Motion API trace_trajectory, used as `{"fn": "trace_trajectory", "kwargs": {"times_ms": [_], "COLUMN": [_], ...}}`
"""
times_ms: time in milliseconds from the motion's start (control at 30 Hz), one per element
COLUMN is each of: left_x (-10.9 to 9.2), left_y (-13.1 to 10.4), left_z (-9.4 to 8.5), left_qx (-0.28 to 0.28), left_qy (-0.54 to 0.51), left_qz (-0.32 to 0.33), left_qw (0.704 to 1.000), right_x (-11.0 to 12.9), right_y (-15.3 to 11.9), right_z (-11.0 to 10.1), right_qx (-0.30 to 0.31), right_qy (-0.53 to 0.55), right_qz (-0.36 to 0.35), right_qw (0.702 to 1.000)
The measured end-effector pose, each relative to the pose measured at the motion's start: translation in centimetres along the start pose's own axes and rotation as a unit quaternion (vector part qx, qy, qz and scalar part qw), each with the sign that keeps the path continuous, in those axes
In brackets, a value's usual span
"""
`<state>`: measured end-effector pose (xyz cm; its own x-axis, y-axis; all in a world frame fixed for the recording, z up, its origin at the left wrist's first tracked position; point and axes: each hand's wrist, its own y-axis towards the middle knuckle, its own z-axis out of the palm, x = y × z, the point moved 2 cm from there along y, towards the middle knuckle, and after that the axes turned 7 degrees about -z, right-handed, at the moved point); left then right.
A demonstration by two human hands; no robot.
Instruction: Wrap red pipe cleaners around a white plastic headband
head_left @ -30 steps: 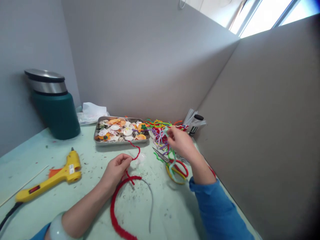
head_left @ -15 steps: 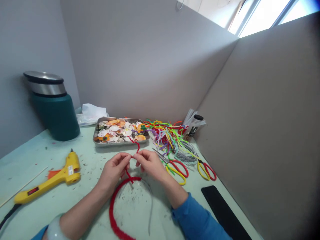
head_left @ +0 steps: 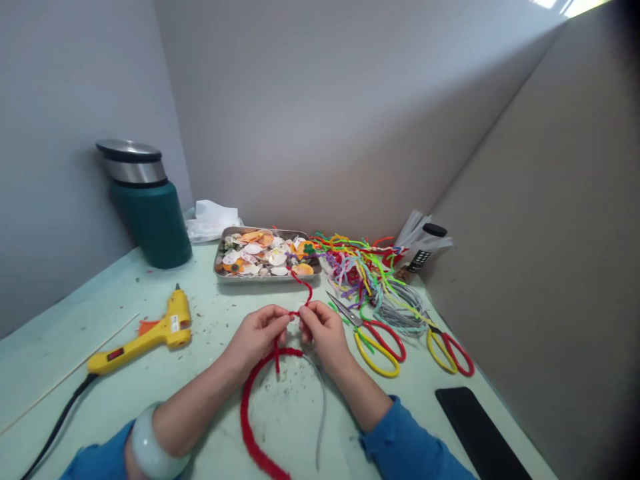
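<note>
Pinching a thin red pipe cleaner (head_left: 310, 291) btwn thumbs & fingers, L hand (head_left: 261, 337) and R hand (head_left: 323, 333) nearly meet just above a hoop on the counter (head_left: 50, 353). Progress, approx.: hoop's L side has red fuzzy wrap (head_left: 246, 413); R side's bare grey wire (head_left: 323, 413), so uncovered. Fingers hide the strand's middle; can't tell if the red bit (head_left: 277, 360) below L hand is the same piece. Hoop's near edge cut off; strand's far tip hard to make out vs. shell tray (head_left: 265, 279).

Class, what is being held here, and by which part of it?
A thin red fuzzy strand, pinched partway along its length by the left hand and the right hand.
</note>
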<state>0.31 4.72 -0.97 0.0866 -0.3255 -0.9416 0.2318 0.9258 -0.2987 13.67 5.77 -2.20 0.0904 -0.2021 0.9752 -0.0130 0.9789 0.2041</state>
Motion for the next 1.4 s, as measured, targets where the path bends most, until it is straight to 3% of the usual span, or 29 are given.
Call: {"fn": "trace_trajectory", "kwargs": {"times_ms": [267, 400, 633, 733, 833, 1067, 1267, 1400], "left_x": [0.6, 0.5, 0.3, 0.4, 0.5, 0.4, 0.3, 0.3], "left_y": [-0.3, -0.3, -0.6, -0.7, -0.5, 0.0, 0.0, 0.1], "left_z": [-0.1, 0.0, 0.0, 0.0, -0.1, -0.3, -0.3, -0.3], "left_qx": [0.137, 0.114, 0.123, 0.150, 0.127, 0.094, 0.070, 0.071], "left_qy": [-0.076, -0.064, -0.025, -0.023, -0.032, -0.025, -0.056, -0.034], "left_qz": [-0.059, -0.075, -0.080, -0.082, -0.072, -0.062, -0.037, -0.023], "left_qw": [0.986, 0.989, 0.989, 0.985, 0.989, 0.993, 0.995, 0.997], "right_x": [-0.1, -0.2, -0.3, -0.4, -0.3, -0.2, -0.4, -0.2], "right_y": [0.0, 0.2, 0.6, 0.7, 0.8, 0.3, 0.8, 0.7], "right_z": [-0.1, -0.6, -1.5, -1.5, -1.4, -0.5, -1.3, -1.2], "right_qx": [0.003, -0.018, -0.081, -0.084, -0.078, 0.011, -0.067, -0.062], "right_qy": [0.061, 0.059, 0.082, 0.109, 0.110, 0.031, 0.037, 0.032], "right_qz": [0.005, -0.001, -0.023, -0.012, -0.012, 0.032, 0.001, 0.006], "right_qw": [0.998, 0.998, 0.993, 0.990, 0.991, 0.999, 0.997, 0.998]}}
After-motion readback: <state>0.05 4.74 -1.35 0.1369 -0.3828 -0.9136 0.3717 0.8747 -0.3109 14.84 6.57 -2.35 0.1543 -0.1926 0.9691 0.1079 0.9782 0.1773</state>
